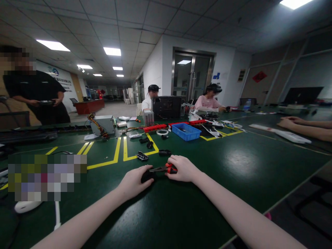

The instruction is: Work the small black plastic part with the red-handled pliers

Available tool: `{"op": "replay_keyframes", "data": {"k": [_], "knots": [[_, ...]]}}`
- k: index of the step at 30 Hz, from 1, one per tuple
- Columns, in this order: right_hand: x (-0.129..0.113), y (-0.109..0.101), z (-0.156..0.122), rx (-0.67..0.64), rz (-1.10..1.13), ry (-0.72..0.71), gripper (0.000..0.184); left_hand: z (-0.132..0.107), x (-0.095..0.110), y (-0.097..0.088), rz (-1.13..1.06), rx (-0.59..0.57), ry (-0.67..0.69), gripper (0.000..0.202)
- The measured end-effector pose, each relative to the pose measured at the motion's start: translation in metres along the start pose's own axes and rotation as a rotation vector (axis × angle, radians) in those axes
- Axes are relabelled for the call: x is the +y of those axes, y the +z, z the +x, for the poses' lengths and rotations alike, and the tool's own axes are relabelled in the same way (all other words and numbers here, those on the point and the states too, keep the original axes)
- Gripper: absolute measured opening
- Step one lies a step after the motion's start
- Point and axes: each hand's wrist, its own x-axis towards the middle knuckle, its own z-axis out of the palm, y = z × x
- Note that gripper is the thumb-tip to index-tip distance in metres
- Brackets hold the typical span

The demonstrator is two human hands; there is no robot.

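My right hand (182,168) is closed round the red and black handles of needle-nose pliers (161,169). Their jaws point left and reach a small black part (147,175), which my left hand (135,181) grips between thumb and fingers. Whether the jaws bite on that part I cannot tell. Just beyond my hands lie a broken-looking black piece (142,155) and a black cylindrical piece (165,152). More small black pieces (149,144) rest farther back, near yellow tape.
A blue bin (186,132) stands beyond my hands, near red power strips (155,128). A metal box with wires (103,125) sits back left. A long white device (292,136) lies at right, near another person's hands (290,121). Other people sit across the table; one stands at left.
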Motion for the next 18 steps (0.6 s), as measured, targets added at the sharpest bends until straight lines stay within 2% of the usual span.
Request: {"op": "replay_keyframes", "data": {"k": [8, 18], "knots": [[0.0015, 0.0, 0.0005, 0.024, -0.003, -0.023, 0.029, 0.0033, 0.0052, -0.0047, -0.004, -0.049, -0.035, 0.027], [0.0038, -0.0029, 0.0003, -0.023, 0.048, 0.015, 0.029, 0.003, 0.0041, -0.0059, -0.022, -0.05, -0.024, 0.027]]}}
